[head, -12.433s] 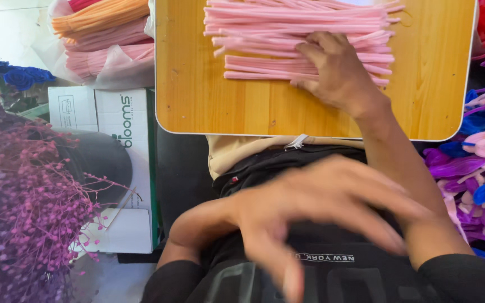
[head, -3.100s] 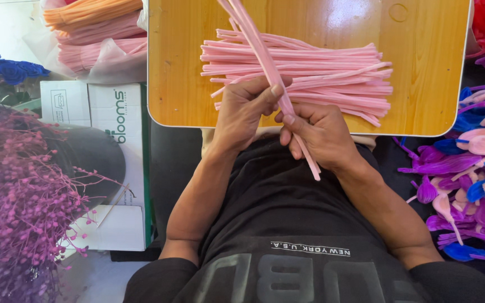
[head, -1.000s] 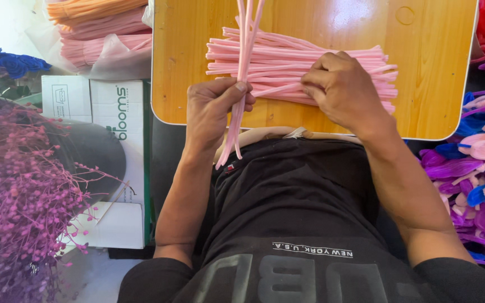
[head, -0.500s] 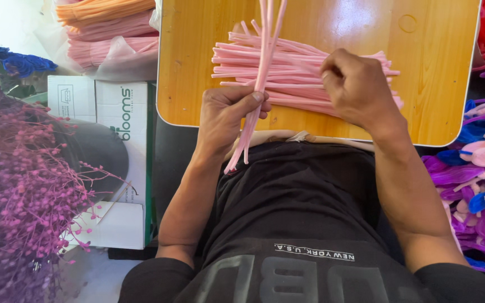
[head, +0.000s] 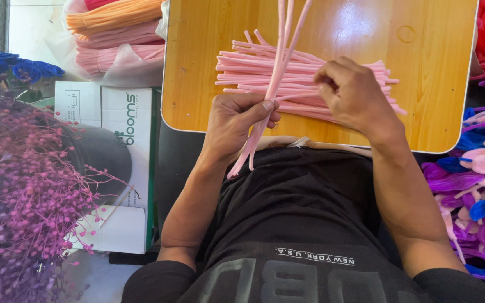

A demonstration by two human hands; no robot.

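Off the tabletop's [head: 209, 67] left edge stand a white cardboard box [head: 108, 168], purple dried flowers [head: 23, 202], blue roses [head: 23, 67] and bagged orange stems [head: 113, 14]. Past its right edge lie purple fabric petals [head: 478, 185].

We see bright, even daylight, white glare on the far wooden board [head: 355, 33], soft shadows, near-left purple sprigs [head: 23, 185] slightly blurred.

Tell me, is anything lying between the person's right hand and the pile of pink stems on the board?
Nothing visible is. The right hand rests directly on the pile of pink stems on the wooden board, fingers already at them. The left hand holds its own bunch of pink stems off to one side.
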